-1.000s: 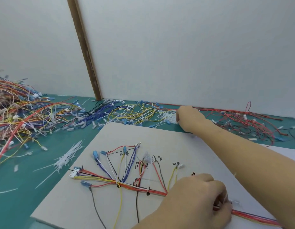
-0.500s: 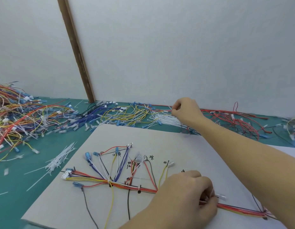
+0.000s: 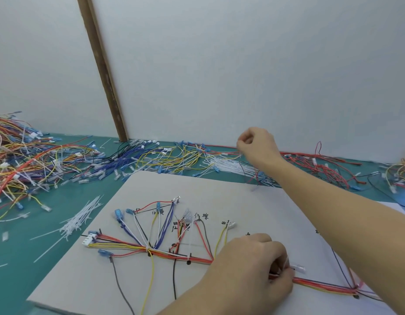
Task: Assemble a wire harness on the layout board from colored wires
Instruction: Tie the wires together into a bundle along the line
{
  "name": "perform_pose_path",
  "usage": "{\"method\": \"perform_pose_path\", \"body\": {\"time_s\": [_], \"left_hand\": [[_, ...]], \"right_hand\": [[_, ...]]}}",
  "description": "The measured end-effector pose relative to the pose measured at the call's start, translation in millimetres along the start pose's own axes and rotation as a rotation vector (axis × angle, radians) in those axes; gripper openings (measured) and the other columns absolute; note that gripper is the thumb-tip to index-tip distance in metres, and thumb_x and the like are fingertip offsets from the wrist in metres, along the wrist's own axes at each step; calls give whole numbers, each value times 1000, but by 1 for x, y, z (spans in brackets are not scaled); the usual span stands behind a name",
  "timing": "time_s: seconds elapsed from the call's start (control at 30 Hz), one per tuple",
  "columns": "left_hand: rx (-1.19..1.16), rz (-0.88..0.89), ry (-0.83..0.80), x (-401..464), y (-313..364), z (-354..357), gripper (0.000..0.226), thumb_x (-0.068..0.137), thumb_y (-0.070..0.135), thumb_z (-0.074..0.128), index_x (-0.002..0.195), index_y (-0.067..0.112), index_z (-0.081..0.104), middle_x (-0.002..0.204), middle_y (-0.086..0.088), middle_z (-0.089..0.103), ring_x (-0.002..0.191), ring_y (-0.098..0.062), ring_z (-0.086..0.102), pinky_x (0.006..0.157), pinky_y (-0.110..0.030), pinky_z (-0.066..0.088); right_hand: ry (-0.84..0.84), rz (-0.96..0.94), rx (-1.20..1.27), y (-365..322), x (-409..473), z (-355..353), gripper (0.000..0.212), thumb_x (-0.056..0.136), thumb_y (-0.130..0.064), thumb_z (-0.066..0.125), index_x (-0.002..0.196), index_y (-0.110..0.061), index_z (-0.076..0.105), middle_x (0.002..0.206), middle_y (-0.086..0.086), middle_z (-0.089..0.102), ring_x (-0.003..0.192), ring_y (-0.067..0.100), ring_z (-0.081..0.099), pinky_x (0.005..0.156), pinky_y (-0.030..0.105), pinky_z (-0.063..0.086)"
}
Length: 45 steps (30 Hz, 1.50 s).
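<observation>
The grey layout board lies on the green table with a partly built harness on it: branches of coloured wires fan out at the left and join a red, orange and yellow trunk running right. My left hand grips this trunk at the board's near middle, next to a clear connector. My right hand is lifted above the pile of white cable ties behind the board, its fingertips pinching a thin white tie that is hard to see.
A big heap of mixed wires fills the far left. Blue and yellow wires and red wires lie along the white wall. A second bunch of cable ties sits left of the board. A wooden strip leans on the wall.
My right hand rose from the cable tie pile with fingertips pinched together. My left hand kept its grip on the trunk. The camera shifted slightly right.
</observation>
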<state>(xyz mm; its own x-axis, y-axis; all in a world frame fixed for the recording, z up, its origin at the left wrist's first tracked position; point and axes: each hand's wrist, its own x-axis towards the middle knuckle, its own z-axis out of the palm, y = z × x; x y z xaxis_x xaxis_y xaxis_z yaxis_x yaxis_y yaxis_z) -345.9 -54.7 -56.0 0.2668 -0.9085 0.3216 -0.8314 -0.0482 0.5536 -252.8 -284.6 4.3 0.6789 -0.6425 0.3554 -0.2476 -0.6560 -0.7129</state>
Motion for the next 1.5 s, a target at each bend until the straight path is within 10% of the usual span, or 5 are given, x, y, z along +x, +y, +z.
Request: {"method": "perform_pose_path", "body": {"time_s": [0.23, 0.47, 1.03, 1.3, 1.5], "left_hand": [[-5, 4, 16, -1, 1, -1, 16, 92, 39, 61, 83, 25, 62, 81, 8, 58, 78, -10, 56, 75, -30, 48], [-23, -2, 31, 0, 2, 1, 18, 89, 35, 67, 78, 22, 62, 76, 9, 59, 71, -5, 53, 67, -18, 41], [-117, -164, -10, 3, 11, -4, 21, 86, 28, 75, 97, 32, 57, 79, 11, 67, 54, -9, 56, 58, -14, 42], [133, -196, 24, 7, 24, -6, 54, 89, 47, 66, 135, 49, 36, 105, 25, 48, 84, 10, 52, 76, -22, 39], [194, -32, 150, 31, 54, 6, 26, 88, 45, 68, 113, 42, 60, 109, 21, 52, 91, 8, 48, 77, -25, 42]], "right_hand": [[40, -11, 253, -3, -30, -56, 52, 88, -4, 63, 139, -10, 55, 80, 6, 76, 65, 15, 70, 71, 30, 61], [-128, 193, 354, 29, -120, -121, 16, 87, 8, 63, 89, -4, 73, 75, 20, 74, 58, 19, 66, 61, 28, 62], [-292, 188, 199, 67, -198, -137, 12, 89, -7, 70, 81, -16, 75, 67, 2, 74, 52, 7, 61, 51, 19, 48], [-375, 230, 314, 74, -196, -151, 8, 87, -15, 77, 79, -15, 77, 82, 2, 79, 65, 8, 66, 55, 22, 49], [-429, 210, 450, 75, -196, -157, 6, 89, -15, 77, 84, -14, 78, 86, 7, 79, 68, 10, 66, 59, 24, 51]]}}
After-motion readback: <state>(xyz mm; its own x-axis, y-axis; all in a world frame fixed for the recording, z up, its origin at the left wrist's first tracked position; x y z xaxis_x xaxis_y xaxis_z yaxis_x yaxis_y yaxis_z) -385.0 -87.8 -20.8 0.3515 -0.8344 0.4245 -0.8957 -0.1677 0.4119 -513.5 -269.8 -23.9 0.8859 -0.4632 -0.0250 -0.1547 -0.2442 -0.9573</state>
